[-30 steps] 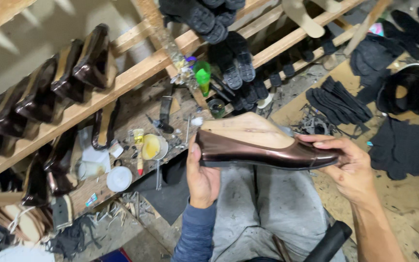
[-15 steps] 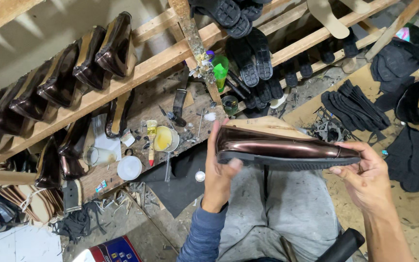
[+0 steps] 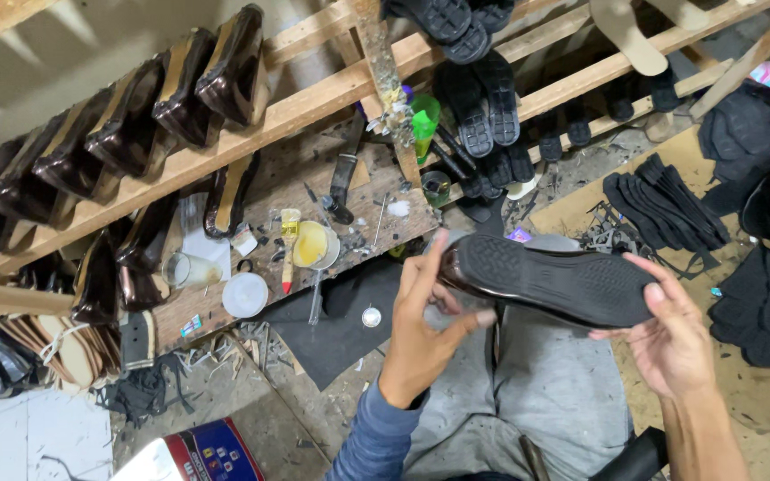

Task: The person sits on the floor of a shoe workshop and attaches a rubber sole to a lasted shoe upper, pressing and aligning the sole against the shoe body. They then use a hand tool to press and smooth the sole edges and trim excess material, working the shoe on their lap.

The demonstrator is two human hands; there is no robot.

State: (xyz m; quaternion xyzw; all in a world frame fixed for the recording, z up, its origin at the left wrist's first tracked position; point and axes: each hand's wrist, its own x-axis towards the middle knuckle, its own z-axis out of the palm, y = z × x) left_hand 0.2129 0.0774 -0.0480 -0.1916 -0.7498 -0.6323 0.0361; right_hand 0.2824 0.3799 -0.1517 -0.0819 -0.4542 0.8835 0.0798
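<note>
Where wooden racks [image 3: 314, 98] hold shoes, a cluttered workbench [image 3: 296, 187] stands.

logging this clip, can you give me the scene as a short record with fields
setting: cluttered shoemaking bench under a wooden rack
left hand: grips the heel end of the shoe
right hand: supports the toe end
shoe: dark, held sole up over the lap
on rack: glossy brown shoes, black soles
on bench: glue pot, brush, white lid
</note>
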